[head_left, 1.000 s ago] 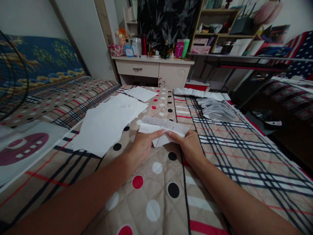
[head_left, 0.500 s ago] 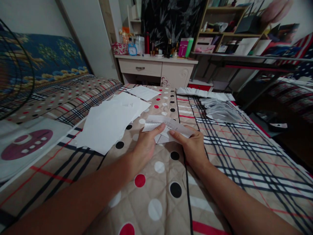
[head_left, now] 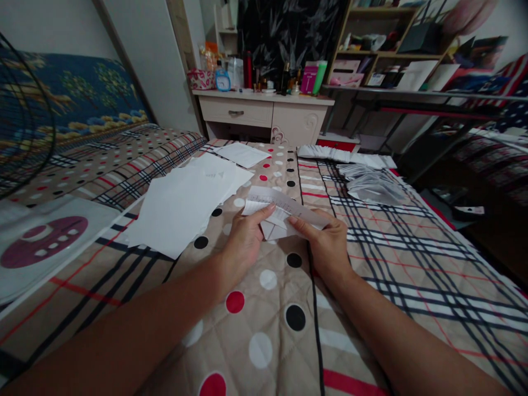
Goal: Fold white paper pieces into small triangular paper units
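Observation:
Between my two hands is a folded sheet of paper, white with printed lines along its upper flap and creased layers underneath. My left hand pinches its left part, thumb on top and fingers beneath. On the right side, my right hand is closed on the paper with its thumb pressing the front. The fingers under the sheet are hidden. Left of my hands lies a loose stack of white paper sheets. Farther right rests a pile of folded papers, and behind it a long row of folded papers.
A patterned quilt covers the bed. White papers lie near its far edge. At left is a white bag with a purple print, with a fan guard above. A dresser stands beyond the bed.
The paper's upper flap has tipped up and shows more of its printing. My right thumb has shifted slightly right; both hands keep their hold.

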